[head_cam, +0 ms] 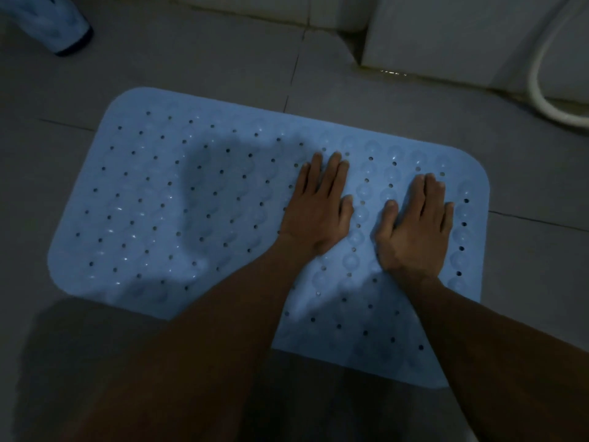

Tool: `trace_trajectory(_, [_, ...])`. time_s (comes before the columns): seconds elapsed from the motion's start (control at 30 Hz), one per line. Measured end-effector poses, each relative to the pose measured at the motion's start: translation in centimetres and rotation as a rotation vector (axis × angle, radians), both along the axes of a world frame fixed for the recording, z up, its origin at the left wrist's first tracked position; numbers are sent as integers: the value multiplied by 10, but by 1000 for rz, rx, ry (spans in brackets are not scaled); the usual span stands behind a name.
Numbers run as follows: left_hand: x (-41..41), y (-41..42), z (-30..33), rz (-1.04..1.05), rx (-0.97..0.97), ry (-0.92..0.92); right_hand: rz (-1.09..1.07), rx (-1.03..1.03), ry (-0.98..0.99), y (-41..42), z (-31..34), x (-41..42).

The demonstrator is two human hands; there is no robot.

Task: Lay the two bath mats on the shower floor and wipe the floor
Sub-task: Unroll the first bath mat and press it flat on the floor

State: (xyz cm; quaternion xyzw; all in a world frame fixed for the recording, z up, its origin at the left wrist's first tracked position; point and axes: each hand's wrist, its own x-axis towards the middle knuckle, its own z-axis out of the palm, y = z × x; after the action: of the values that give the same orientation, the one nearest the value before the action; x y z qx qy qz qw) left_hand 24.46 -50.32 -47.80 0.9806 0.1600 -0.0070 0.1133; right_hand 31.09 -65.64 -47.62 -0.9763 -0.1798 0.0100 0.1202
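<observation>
The scene is dim and bluish, with grainy, soft detail throughout. The pale blue bath mat [223, 202] is the brightest surface, catching small glints on its bumps left of centre. A broad soft shadow crosses its middle, and the forearms nearest the camera sink into near-black. Floor lines around the mat bow slightly.

Premises: a dim bathroom, probably domestic. Evidence: grey tiled floor [197, 68] with grout lines, perforated blue bath mat [197, 199] laid on it, white hose [541, 90] by a white fixture [446, 36]
</observation>
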Motion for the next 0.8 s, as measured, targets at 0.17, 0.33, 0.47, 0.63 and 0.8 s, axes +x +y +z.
trace_trajectory(0.17, [-2,7,3,-12,-103,3,-6,-10,-10,0,0,0])
trace_trajectory(0.33, [-37,26,14,-153,-149,-52,49,-134,85,0,11,0])
trace_trajectory(0.47, [-110,55,11,-128,34,-73,2,-262,134,19,34,-22])
trace_trajectory(0.63, [-173,87,5,-104,109,-12,152,-75,52,66,37,-125])
trace_trajectory(0.8, [-189,95,-5,-64,61,1,152,-48,108,100,7,-183])
